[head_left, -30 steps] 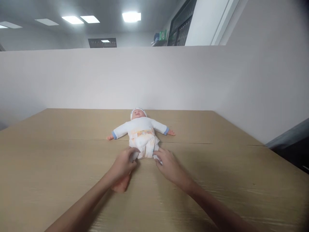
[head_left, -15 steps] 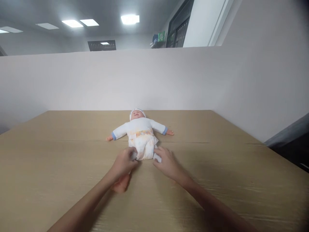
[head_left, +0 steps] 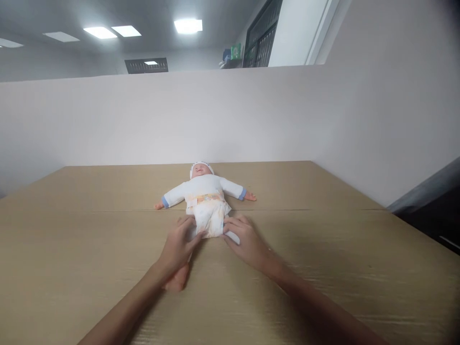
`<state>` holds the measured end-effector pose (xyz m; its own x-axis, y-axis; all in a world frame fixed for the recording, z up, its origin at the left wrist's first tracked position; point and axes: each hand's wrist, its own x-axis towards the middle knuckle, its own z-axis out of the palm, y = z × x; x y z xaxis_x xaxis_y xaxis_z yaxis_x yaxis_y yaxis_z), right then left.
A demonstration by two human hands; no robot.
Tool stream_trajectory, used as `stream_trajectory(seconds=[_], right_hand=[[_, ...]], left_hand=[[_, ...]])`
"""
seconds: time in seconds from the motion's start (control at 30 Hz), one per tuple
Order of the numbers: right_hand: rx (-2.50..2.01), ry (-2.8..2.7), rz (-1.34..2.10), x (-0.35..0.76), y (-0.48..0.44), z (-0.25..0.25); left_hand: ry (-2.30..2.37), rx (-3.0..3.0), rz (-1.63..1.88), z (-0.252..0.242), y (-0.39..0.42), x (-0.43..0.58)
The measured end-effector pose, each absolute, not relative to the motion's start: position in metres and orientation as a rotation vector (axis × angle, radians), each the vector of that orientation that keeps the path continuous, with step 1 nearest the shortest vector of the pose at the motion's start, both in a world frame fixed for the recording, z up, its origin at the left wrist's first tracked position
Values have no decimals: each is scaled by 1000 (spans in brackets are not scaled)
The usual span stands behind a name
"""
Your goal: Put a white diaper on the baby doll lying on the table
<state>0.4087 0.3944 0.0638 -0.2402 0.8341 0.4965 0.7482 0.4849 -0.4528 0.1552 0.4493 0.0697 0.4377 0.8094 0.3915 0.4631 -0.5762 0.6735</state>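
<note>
A white partition wall (head_left: pixel 251 115) stands behind a wide tan bench (head_left: pixel 341 258). A baby doll (head_left: pixel 204 194) in a white top and cap lies on its back near the middle of the bench, arms spread, head toward the wall. The left hand (head_left: pixel 178 247) is curled around the doll's leg beside the printed diaper (head_left: pixel 208 215). The right hand (head_left: pixel 244 239) lies on the other leg, fingers loosely bent around it.

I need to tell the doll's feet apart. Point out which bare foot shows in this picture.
The doll's foot beneath the left hand shows, poking out below the wrist. The other one, by the right hand, is hidden.
</note>
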Motion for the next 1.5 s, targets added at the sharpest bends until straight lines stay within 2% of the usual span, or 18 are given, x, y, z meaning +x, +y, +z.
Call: stream_trajectory(seconds=[0.1,0.23,0.4,0.57,0.7,0.93,1.27,1.5], right_hand=[[-1309,-2049,278,410,392,70],[-1379,-1956,454,412,388,77],[-1420,-1871,414,408,389,78],[-1417,-1898,135,398,386,72],[-1519,-1976,65,392,381,70],[-1721,-1967,265,386,392,71],[-1436,-1964,293,398,393,72],[-1445,-1999,372,396,388,77]], left_hand=[[1129,2127,933,66,451,154],[892,1792,986,58,456,158],[785,1539,992,51,458,161],[765,1552,1006,53,456,162],[795,1603,1007,55,457,163],[794,1649,976,48,462,163],[853,1680,1016,51,459,163],[860,1676,1029,55,457,165]])
